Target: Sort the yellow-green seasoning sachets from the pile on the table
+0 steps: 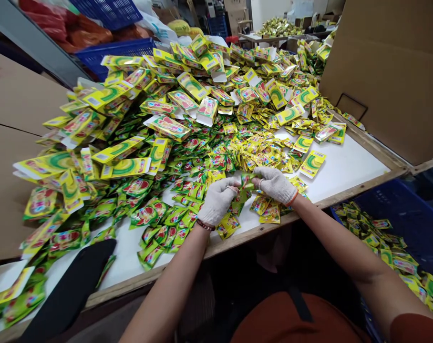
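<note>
Both my hands wear white knit gloves and meet near the table's front edge. My left hand [218,200] is closed on a bunch of small green and yellow sachets [242,191]. My right hand [274,184] pinches the same bunch from the right side. More loose sachets [268,209] lie right under and in front of my hands. A huge heap of sachets [209,152] and flat yellow-green cartons [125,167] covers the white table [348,166] beyond them.
A blue crate [413,224] holding sachets sits low at the right, below the table. A large cardboard flap [391,71] stands at the right, cardboard sheets [12,100] at the left. Blue baskets [112,50] are at the back left. A black object [73,286] lies at the near left.
</note>
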A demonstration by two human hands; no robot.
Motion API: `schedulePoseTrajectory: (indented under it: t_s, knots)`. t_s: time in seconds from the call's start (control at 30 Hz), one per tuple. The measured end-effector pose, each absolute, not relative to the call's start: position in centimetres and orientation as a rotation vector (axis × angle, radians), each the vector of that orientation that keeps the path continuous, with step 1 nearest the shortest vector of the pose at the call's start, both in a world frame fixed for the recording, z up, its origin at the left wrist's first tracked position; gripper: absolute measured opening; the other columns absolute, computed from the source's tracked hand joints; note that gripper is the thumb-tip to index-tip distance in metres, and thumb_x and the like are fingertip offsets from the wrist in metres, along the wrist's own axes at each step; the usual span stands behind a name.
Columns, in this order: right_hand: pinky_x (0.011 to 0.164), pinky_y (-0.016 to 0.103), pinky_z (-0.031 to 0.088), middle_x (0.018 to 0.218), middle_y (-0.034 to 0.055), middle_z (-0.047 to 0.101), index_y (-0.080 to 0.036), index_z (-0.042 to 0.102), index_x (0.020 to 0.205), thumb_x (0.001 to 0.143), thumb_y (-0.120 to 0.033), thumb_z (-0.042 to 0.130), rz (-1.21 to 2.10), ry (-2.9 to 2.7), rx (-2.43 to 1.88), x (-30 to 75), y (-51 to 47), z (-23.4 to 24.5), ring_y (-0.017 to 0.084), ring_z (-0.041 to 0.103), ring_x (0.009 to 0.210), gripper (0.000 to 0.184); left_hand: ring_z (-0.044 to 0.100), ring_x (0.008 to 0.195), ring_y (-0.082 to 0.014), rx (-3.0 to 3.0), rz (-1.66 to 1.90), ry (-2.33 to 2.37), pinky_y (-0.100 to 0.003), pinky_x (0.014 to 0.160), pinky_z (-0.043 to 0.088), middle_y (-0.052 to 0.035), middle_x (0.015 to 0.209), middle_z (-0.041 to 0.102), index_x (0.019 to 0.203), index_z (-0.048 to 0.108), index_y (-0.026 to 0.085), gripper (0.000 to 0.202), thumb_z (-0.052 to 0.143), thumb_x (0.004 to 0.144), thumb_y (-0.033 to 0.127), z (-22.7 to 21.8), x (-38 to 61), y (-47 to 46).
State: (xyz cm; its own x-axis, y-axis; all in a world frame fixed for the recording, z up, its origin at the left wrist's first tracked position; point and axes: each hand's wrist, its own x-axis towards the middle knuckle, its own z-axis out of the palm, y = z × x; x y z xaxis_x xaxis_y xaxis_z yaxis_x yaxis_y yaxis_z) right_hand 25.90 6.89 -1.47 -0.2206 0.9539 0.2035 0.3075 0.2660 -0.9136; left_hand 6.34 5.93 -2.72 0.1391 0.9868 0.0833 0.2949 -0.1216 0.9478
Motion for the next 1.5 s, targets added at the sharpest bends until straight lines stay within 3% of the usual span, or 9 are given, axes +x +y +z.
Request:
schedulePoseTrajectory:
  t_s: [0.17,0.27,0.5,0.77,0.87,0.97,1.1,1.33,1.5]
  knots:
    - [0.04,0.021,0.043,0.075,-0.0027,0.06,-0.021,0.043,0.111,0.085,-0.039,0.049,1.104,-1.127,-1.174,26.5,7.5,-1.0,0.009,0.052,0.042,0.032,0.057,0.069,-0.0163,2.005,1.044,1.528,-0.028,0.067,0.042,-0.0013,0.071,0.064,0.076,0.066,0.019,0.026,0.052,0.084,0.04,-1.7,8.0,6.9]
    - [0.037,0.02,0.042,0.078,-0.0024,0.061,-0.023,0.041,0.111,0.083,-0.037,0.052,1.073,-1.047,-1.135,26.5,7.7,-1.1,0.007,0.051,0.041,0.033,0.058,0.07,-0.017,2.036,1.005,1.614,-0.029,0.066,0.042,-0.0026,0.077,0.068,0.084,0.067,0.018,0.022,0.057,0.081,0.038,-1.4,9.5,8.7]
    - [0.051,0.021,0.049,0.08,-0.0009,0.062,-0.021,0.055,0.09,0.077,-0.028,0.06,1.01,-1.125,-1.053,26.8,7.8,-1.5,0.008,0.053,0.057,0.016,0.065,0.08,-0.0193,1.861,1.12,1.676,-0.03,0.076,0.05,-0.0032,0.083,0.073,0.086,0.071,0.018,0.022,0.051,0.075,0.018,-1.4,8.4,10.0]
    - [0.059,0.023,0.051,0.087,0.0017,0.068,-0.019,0.061,0.1,0.077,-0.043,0.067,1.211,-1.228,-0.933,26.3,7.2,-1.4,0.012,0.06,0.069,0.034,0.066,0.067,-0.0156,1.284,1.465,1.435,-0.028,0.062,0.057,-0.0033,0.083,0.07,0.093,0.068,0.016,0.027,0.066,0.074,0.035,-1.5,6.8,6.4]
    - [0.07,0.026,0.055,0.087,0.0013,0.067,-0.019,0.06,0.096,0.076,-0.04,0.067,1.271,-1.285,-0.886,25.7,7.1,-1.6,0.014,0.062,0.077,0.03,0.068,0.073,-0.0167,1.221,1.408,1.253,-0.03,0.066,0.059,-0.004,0.086,0.071,0.099,0.066,0.016,0.036,0.072,0.072,0.038,-1.4,8.0,5.3]
    - [0.06,0.024,0.052,0.08,0.0,0.065,-0.019,0.059,0.091,0.079,-0.034,0.063,1.298,-1.378,-0.931,25.5,6.9,-1.7,0.013,0.058,0.069,0.02,0.069,0.082,-0.019,1.187,1.279,1.102,-0.031,0.071,0.06,-0.0063,0.098,0.072,0.105,0.064,0.017,0.04,0.073,0.073,0.039,-1.5,8.7,4.8]
    - [0.054,0.023,0.043,0.07,-0.0025,0.055,-0.02,0.055,0.082,0.081,-0.03,0.058,1.153,-1.506,-1.063,25.5,6.7,-1.6,0.011,0.048,0.06,0.011,0.069,0.075,-0.0189,1.032,1.165,1.016,-0.031,0.063,0.059,-0.0058,0.092,0.072,0.099,0.063,0.017,0.039,0.072,0.072,0.044,-1.4,8.7,4.7]
    - [0.074,0.03,0.047,0.081,0.0009,0.059,-0.019,0.052,0.084,0.083,-0.033,0.052,0.92,-1.541,-1.116,25.0,6.6,-1.9,0.017,0.054,0.079,0.014,0.058,0.063,-0.0106,1.117,1.208,1.022,-0.026,0.06,0.056,0.0042,0.071,0.055,0.076,0.053,0.018,0.038,0.081,0.067,0.041,-0.7,9.7,3.9]
    - [0.081,0.034,0.046,0.087,0.0036,0.061,-0.019,0.055,0.088,0.086,-0.033,0.053,0.866,-1.564,-1.091,24.9,5.8,-1.9,0.019,0.056,0.084,0.015,0.052,0.065,-0.0105,1.326,1.268,1.087,-0.023,0.059,0.049,0.0027,0.072,0.055,0.079,0.055,0.018,0.041,0.081,0.067,0.047,-0.6,10.2,3.6]
